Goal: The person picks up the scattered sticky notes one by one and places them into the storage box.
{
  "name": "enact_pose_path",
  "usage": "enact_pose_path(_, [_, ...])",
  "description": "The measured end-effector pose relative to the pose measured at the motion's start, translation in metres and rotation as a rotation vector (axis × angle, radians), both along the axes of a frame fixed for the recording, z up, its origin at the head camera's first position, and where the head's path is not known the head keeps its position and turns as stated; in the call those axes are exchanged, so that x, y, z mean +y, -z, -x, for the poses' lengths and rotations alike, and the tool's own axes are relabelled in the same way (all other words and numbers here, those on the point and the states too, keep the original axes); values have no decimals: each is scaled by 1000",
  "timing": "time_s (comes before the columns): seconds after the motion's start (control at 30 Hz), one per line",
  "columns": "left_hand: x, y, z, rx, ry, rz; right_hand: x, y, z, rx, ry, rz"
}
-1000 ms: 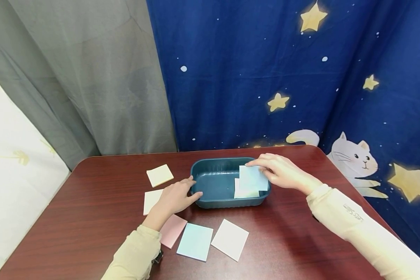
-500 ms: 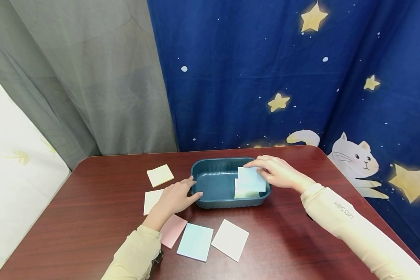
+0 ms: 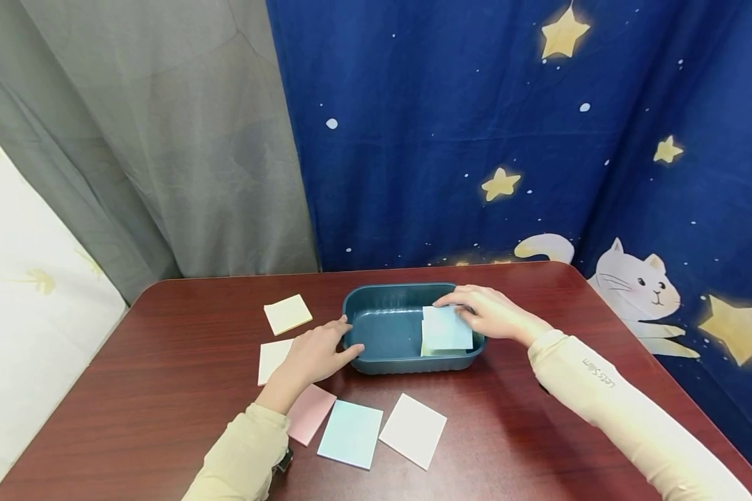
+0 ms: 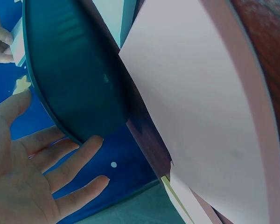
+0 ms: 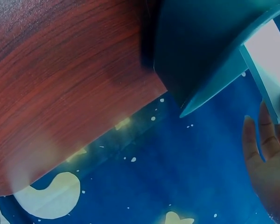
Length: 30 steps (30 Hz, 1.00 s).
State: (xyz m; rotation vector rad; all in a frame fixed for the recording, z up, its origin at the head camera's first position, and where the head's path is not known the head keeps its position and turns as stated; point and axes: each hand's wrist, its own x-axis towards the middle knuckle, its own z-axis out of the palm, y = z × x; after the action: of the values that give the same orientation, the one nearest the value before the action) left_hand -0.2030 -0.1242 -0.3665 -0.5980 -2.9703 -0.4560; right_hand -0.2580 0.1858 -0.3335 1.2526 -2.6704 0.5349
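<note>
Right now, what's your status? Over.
Left grip at bin's left rim. Right grip pinching blue pad, bin's right end. Possible obstruction: pale pad in bin, partly hidden.

Pale-blue square pad, pinched by right hand, over right end of upright, open-topped dark-teal tub.

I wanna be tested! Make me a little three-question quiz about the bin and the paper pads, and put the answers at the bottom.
1. Pick one. What colour is the sticky-note pad in the right hand's grip?
A) pink
B) light blue
C) black

2. True or false? The pink pad lies on the table, outside the dark teal bin.

3. Count. How many pads show on the table, outside the bin, in the head view?

Key:
1. B
2. True
3. Five
</note>
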Motion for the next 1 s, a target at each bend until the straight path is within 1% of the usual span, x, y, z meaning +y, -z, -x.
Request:
enact_pose_path(0.13, [0,0,0,0,-3,-5,-2,3,1,2,-21,6])
enact_pose_path(0.27, [1,1,0,-1,-3,-12,-3,7,3,-21,-31,0])
enact_pose_path(0.47, [0,1,0,5,-3,-9,-5,10,6,-62,-17,-19])
enact_pose_path(0.7, [1,1,0,-1,0,-4,-5,14,10,-81,0,-33])
enact_pose_path(0.87, [0,0,0,1,-1,-11,-6,18,16,-75,22,-56])
enact_pose_path(1.0, [0,0,-1,3,1,-9,-9,22,22,-31,42,-98])
